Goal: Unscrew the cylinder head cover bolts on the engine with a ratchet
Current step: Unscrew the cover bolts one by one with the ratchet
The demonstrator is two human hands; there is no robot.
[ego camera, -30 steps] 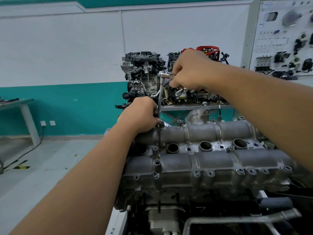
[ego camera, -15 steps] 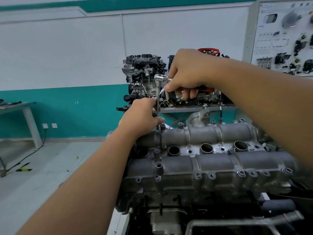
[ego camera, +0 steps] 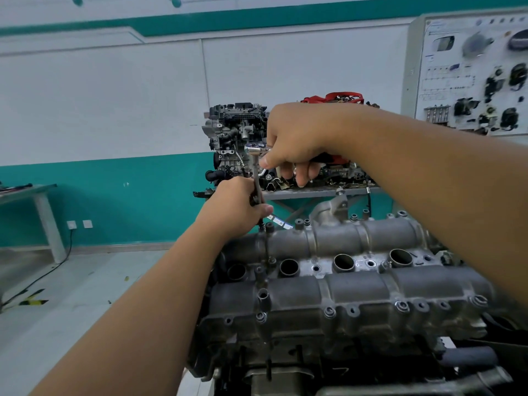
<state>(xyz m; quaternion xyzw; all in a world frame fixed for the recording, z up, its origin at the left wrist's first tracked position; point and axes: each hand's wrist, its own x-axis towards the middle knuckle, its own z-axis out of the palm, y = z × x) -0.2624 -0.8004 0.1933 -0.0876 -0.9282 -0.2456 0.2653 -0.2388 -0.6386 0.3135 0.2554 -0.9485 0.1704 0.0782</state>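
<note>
Ratchet on cyl. head cover, far-left corner

Ratchet (ego camera: 255, 150) w/ upright extension (ego camera: 257, 184) over rear-left bolt of cylinder head cover (ego camera: 357, 284). Right hand (ego camera: 297, 138) fingers curled round handle; left hand (ego camera: 237, 210) grips extension. Second engine (ego camera: 234, 138) on tabletop (ego camera: 314, 192) behind.

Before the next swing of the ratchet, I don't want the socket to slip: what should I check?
1. Right hand grips ratchet handle: ok.
2. Left hand steadies the extension bar: ok.
3. Extension upright over the cylinder head cover far-left corner: ok.
4. Socket fully seated on bolt: cannot tell, hidden by the left hand.
5. Ratchet direction set to loosen: cannot tell.
</note>
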